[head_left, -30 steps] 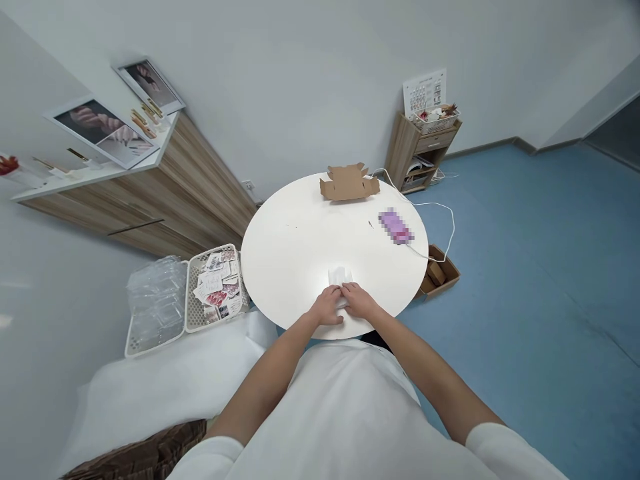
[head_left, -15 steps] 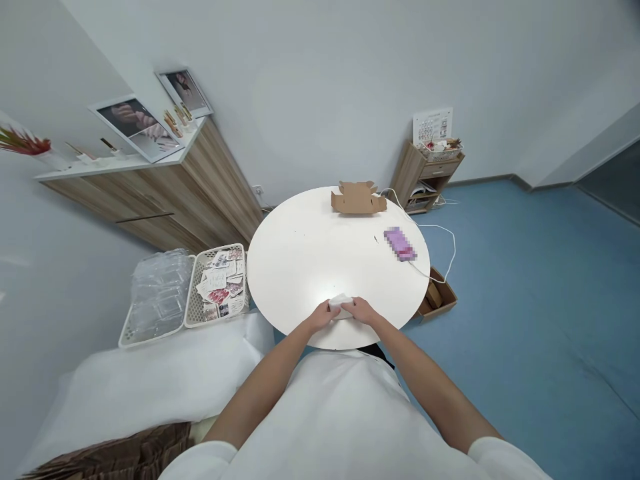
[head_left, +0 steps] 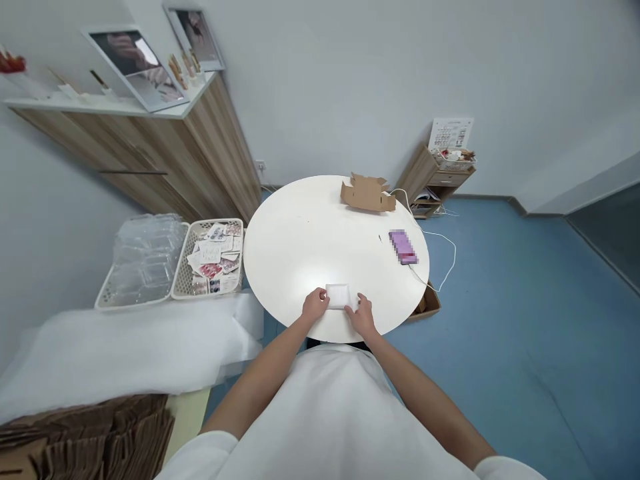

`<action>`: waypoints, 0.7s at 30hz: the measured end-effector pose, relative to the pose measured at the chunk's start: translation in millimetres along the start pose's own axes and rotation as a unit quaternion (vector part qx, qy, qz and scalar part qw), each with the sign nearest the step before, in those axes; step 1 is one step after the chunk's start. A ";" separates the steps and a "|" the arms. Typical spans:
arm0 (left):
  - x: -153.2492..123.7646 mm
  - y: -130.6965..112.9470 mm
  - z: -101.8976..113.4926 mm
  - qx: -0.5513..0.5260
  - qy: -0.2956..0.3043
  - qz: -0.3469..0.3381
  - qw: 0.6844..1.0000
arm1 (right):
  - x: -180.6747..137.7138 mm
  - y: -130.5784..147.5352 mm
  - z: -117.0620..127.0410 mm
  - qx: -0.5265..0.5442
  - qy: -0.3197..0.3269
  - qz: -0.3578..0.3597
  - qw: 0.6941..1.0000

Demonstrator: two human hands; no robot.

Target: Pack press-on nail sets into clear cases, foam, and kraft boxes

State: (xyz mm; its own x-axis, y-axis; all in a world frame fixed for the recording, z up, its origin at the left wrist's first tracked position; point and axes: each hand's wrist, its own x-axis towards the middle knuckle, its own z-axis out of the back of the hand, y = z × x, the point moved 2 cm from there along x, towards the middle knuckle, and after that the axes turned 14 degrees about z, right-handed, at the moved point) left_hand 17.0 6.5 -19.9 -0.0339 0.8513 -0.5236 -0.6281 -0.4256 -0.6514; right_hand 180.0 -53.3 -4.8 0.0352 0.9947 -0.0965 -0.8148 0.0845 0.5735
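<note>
1. A small white padded packet (head_left: 339, 295) lies flat on the round white table (head_left: 300, 240), close to its near edge, pinched between two bare hands.
2. The left hand (head_left: 315, 307) has its fingertips closed on the packet's left edge; the right hand (head_left: 363, 315) presses the right edge. Neither hand lifts it off the surface.
3. Handling this well looks to call for even pressure from both sides — keeping the soft packet square and flat on the table, so that it neither buckles nor slides toward the rim.
4. Beyond the grip, to the right and further out, a purple phone (head_left: 403, 246) sits on its white cable (head_left: 447, 257); further still, at the far rim, stands an unfolded cardboard box (head_left: 367, 193).
5. Left of the grip, off the table — a white basket of printed cards (head_left: 210, 261) beside a basket of clear plastic cases (head_left: 143, 260).
</note>
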 end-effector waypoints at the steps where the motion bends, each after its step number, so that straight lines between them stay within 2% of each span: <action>1: 0.1 1.0 -1.0 -0.008 -0.002 0.005 1.000 | -1.3 -3.7 1.5 0.012 0.017 -0.001 1.000; 4: -0.4 2.8 -3.3 -0.024 -0.006 0.009 1.000 | 4.7 -7.6 4.3 0.044 0.050 0.006 0.998; 7: -1.6 3.4 -4.2 -0.034 -0.007 0.007 0.999 | 18.1 -3.7 2.4 0.099 0.022 0.000 0.995; 10: -4.9 1.7 -4.4 -0.042 -0.008 0.014 0.999 | 27.3 -0.7 -2.9 0.162 0.015 -0.039 0.986; 13: -11.6 -3.0 -6.1 -0.034 -0.015 0.031 0.999 | 28.8 -1.0 -6.3 0.202 0.052 -0.067 0.976; 15: -17.5 -6.2 -8.2 -0.026 -0.036 0.053 0.998 | 27.6 -2.0 -5.9 0.220 0.071 -0.060 0.971; 18: -26.0 -8.0 -11.8 -0.039 -0.070 0.105 0.991 | 26.3 -3.7 -1.9 0.213 0.083 -0.032 0.973; 21: -31.5 -6.5 -13.9 -0.071 -0.078 0.145 0.984 | 26.9 -6.3 3.5 0.151 0.093 -0.010 0.984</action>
State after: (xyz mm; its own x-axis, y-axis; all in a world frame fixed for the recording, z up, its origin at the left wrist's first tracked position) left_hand 32.9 -21.8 -6.7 -0.3217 0.7193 -0.6157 -0.4601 -0.6871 -0.5623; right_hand 188.1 -26.9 -8.2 -0.0799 0.9669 -0.2421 -0.6053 0.1459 0.7825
